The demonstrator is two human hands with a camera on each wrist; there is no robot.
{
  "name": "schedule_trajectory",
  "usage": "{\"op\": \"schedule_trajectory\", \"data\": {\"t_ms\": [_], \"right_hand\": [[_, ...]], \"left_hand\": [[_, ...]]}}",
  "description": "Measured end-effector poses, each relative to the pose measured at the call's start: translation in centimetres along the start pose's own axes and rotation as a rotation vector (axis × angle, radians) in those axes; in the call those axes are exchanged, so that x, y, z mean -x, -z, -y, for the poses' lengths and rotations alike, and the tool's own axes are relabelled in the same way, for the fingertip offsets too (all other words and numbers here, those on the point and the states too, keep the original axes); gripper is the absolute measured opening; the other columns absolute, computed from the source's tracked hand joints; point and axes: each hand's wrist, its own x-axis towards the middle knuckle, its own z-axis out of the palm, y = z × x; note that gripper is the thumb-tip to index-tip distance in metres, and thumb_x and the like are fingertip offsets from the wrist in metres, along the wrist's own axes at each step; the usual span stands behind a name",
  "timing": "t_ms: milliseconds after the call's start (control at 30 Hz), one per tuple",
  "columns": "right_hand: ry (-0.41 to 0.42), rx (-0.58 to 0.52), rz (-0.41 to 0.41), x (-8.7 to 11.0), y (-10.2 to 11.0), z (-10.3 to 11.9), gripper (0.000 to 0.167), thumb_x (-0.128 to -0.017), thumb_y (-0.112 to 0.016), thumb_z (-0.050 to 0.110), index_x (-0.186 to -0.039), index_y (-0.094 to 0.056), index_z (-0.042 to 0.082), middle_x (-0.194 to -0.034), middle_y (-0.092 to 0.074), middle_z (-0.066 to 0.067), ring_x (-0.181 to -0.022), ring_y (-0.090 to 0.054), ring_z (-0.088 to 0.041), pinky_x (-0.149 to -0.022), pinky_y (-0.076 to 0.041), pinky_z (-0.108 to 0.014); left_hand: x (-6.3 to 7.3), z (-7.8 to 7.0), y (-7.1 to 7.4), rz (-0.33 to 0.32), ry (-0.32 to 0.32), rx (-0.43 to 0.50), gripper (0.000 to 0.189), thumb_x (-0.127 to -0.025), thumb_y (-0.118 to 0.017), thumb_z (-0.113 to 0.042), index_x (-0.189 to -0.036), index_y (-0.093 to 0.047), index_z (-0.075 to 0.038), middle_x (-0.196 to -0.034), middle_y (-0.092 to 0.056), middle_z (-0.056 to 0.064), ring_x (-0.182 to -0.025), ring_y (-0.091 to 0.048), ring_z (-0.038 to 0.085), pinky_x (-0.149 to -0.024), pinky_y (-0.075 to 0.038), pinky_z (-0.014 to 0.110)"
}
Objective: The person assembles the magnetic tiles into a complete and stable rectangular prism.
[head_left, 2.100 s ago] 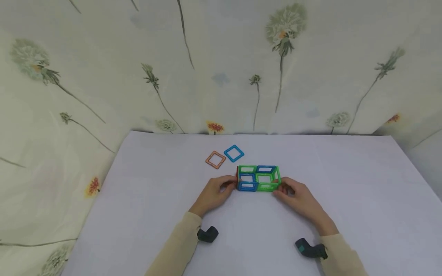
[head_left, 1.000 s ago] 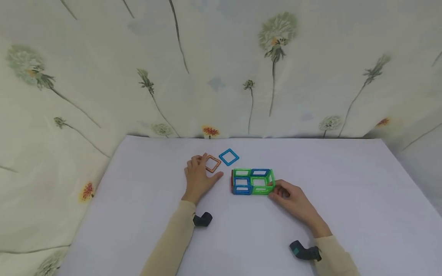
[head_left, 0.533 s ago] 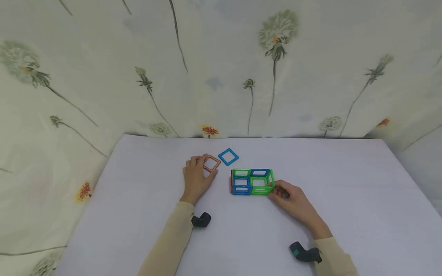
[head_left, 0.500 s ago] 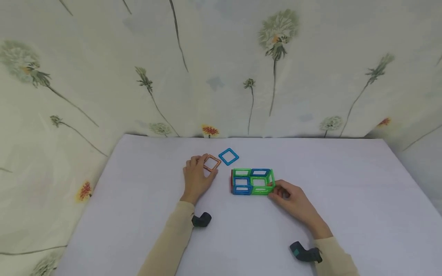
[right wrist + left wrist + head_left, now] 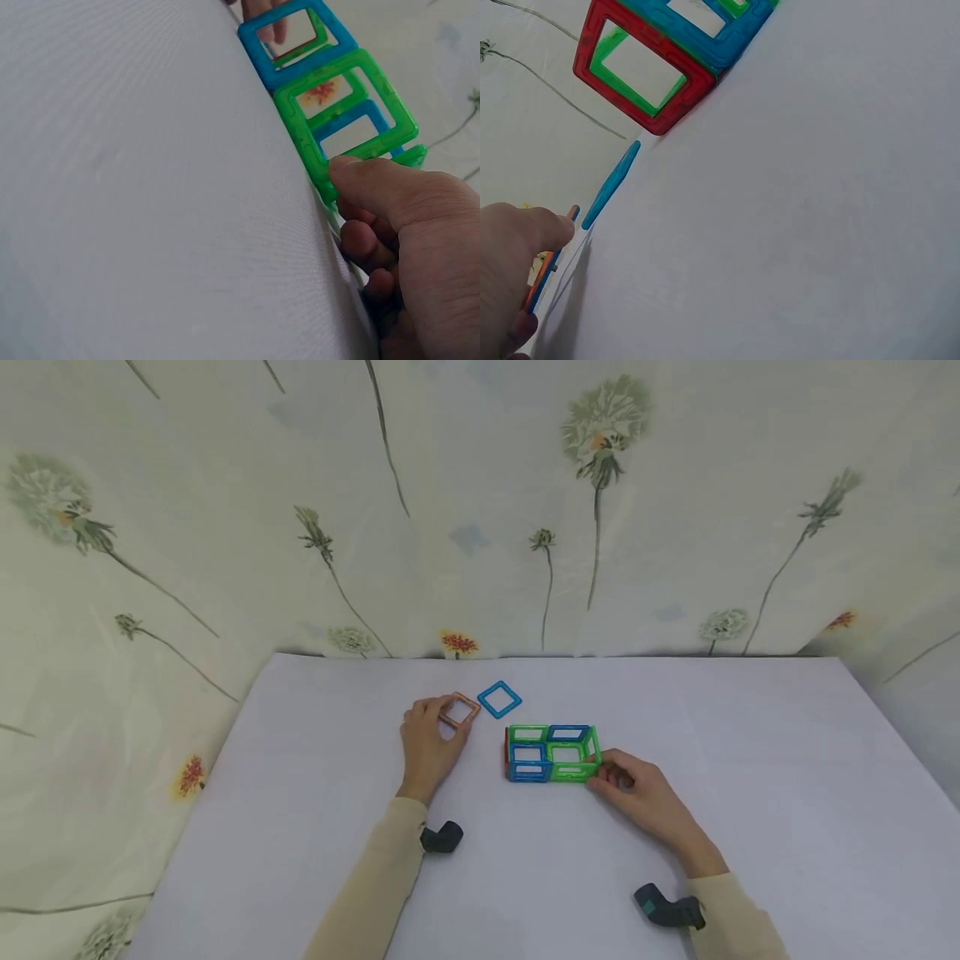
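In the head view my left hand [image 5: 430, 747] pinches an orange square magnetic tile [image 5: 469, 699] between thumb and fingers. The left wrist view shows that tile edge-on and tilted off the table, with a blue edge [image 5: 543, 285] along its side. Just right of it lies a flat light-blue magnetic tile [image 5: 499, 700]. An open-topped box of green, blue and red magnetic tiles [image 5: 530, 772] stands on the table. My right hand [image 5: 647, 793] pinches the near right corner of this box, thumb on the green front tile [image 5: 283, 112]. Its index fingertip is mostly hidden.
A white cloth covers the table [image 5: 525, 877]. Behind it hangs a floral curtain [image 5: 480, 510] that meets the table's back edge. Dark wrist cameras [image 5: 442, 837] sit on both sleeves.
My left hand has left the box's red end, reached to the orange tile and now tilts it up slightly. The right hand keeps its hold on the box corner.
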Motion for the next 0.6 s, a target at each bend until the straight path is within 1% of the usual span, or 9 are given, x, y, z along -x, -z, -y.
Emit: {"op": "schedule_trajectory", "data": {"t_ms": [133, 300, 433, 600], "right_hand": [[-0.001, 0.009, -0.006, -0.1, -0.5, -1.4, 0.018, -0.085, -0.069, 0.009, -0.1, -0.059, 0.013, -0.078, -0.054, 0.0, -0.071, -0.047, -0.011, -0.06, -0.04, -0.019], [0.006, 0.025, -0.01, -0.2, -0.9, -3.3, 0.02, -0.085, -0.07, 0.015, -0.101, -0.058, 0.019, -0.078, -0.053, 0.004, -0.072, -0.047, -0.007, -0.06, -0.039, -0.019], [0.008, 0.008, 0.002, -0.1, -0.9, -3.7, 0.018, -0.086, -0.069, 0.022, -0.101, -0.058, 0.022, -0.079, -0.053, 0.006, -0.073, -0.047, -0.006, -0.06, -0.04, -0.019], [0.012, -0.007, 0.008, -0.1, -0.8, -3.5, 0.018, -0.087, -0.068, 0.026, -0.102, -0.058, 0.023, -0.079, -0.053, 0.006, -0.073, -0.047, -0.007, -0.06, -0.041, -0.02]], "left_hand": [[0.0, 0.0, 0.1, -0.034, -0.006, 0.096, 0.044, -0.083, -0.071, -0.036, -0.122, -0.06, -0.018, -0.12, -0.055, 0.004, -0.11, -0.049, 0.022, -0.095, -0.039, 0.042], [0.0, -0.2, 0.2, -0.03, -0.027, 0.19, 0.042, -0.085, -0.069, -0.036, -0.121, -0.059, -0.018, -0.124, -0.053, -0.001, -0.114, -0.048, 0.016, -0.093, -0.047, 0.036], [0.1, -0.5, 0.3, -0.021, -0.055, 0.233, 0.038, -0.086, -0.068, -0.036, -0.118, -0.06, -0.017, -0.126, -0.052, -0.004, -0.115, -0.049, 0.011, -0.09, -0.05, 0.033], [0.1, -0.5, 0.1, -0.056, -0.121, 0.282, 0.037, -0.086, -0.069, -0.032, -0.117, -0.06, -0.014, -0.127, -0.053, -0.004, -0.117, -0.048, 0.009, -0.085, -0.049, 0.032]]}}
